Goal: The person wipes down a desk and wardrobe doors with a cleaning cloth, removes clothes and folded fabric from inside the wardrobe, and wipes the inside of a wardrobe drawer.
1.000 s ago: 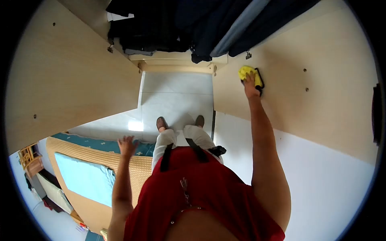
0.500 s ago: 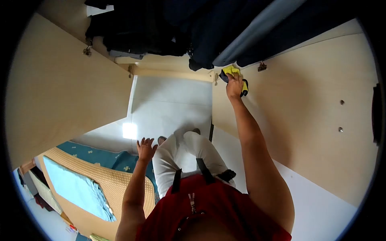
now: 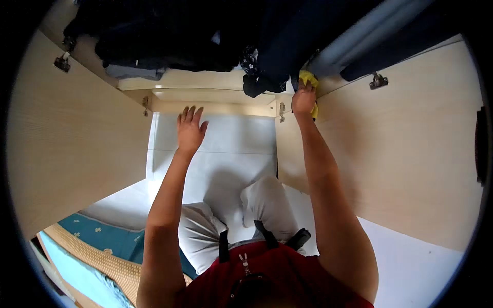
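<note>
My right hand (image 3: 304, 101) is closed on a yellow and dark cloth (image 3: 309, 78), partly hidden by the fingers. It is up at the inner edge of the right wardrobe door (image 3: 400, 149), beside the hanging dark clothes (image 3: 287, 38). My left hand (image 3: 190, 131) reaches forward with its fingers spread and holds nothing. Below its fingertips, as seen from above, is the floor, with the wardrobe's pale bottom board (image 3: 215, 107) just ahead.
The left wardrobe door (image 3: 87, 138) stands swung out, with metal hinges (image 3: 62, 62) on its edge. Folded grey clothing (image 3: 134, 72) lies on the shelf. At the lower left is a bed with a teal sheet (image 3: 102, 233) and a woven mat (image 3: 97, 259).
My left hand has moved up and forward from beside my leg toward the wardrobe. My right hand, with the cloth, has shifted slightly toward the wardrobe's inside. The view has moved closer.
</note>
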Available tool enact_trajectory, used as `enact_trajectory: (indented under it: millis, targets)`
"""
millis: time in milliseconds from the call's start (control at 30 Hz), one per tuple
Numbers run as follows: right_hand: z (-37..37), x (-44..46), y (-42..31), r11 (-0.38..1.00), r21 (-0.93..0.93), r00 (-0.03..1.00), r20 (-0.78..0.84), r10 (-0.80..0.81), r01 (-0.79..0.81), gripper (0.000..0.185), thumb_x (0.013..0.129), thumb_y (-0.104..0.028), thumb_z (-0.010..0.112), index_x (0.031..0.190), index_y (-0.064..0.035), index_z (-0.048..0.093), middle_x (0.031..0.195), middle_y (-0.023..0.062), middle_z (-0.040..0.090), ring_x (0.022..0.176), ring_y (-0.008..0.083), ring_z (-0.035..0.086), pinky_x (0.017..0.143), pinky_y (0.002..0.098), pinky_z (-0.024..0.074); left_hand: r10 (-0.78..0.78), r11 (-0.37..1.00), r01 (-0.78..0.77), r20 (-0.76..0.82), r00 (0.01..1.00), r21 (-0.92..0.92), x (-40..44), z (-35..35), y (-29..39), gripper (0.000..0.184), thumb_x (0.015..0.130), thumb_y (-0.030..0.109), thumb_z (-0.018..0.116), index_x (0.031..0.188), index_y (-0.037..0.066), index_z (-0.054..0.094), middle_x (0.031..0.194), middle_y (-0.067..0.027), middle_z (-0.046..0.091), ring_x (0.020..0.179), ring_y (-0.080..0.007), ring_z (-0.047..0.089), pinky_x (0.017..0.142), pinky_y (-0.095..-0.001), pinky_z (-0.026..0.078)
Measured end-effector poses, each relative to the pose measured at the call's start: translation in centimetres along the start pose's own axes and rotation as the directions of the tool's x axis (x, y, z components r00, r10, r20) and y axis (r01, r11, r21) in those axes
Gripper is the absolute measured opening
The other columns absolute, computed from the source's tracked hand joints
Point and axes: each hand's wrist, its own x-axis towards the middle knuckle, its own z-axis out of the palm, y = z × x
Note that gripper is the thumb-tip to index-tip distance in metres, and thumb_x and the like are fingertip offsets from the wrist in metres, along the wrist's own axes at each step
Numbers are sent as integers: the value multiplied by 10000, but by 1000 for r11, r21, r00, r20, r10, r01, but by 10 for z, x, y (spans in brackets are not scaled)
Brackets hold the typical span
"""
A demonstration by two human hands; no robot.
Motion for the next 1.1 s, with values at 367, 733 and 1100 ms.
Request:
enact_trajectory:
  millis: [367,733,1100]
  targets:
    - [35,37,19,1000,12,1000,-26,-9,9,291,878,-146,458,1052,-6,645,1053,248,607,964,382,569,874,454,453,343,908,-403,-347,873,-115,70,55,94,622,780,184,713,1351,112,477,1413,-180,406,1327,-377,361,1080,-488,315]
    - [2,-8,-20,972,220,974,-189,123,-80,290,828,-97,513,1059,-49,682,1047,173,595,971,364,537,831,451,486,297,947,-314,-182,937,-74,140,90,125,564,725,299,776,1248,191,594,1386,-172,449,1308,-398,380,1052,-504,335]
    - [-25,-51,-22,932,355,982,-137,127,-71,394,765,-22,596,1151,-70,655,1155,168,537,1045,367,508,922,431,449,309,908,-350,-196,931,-230,136,74,114,355,676,15,680,1020,104,682,1101,-140,631,962,-339,619,854,-405,508]
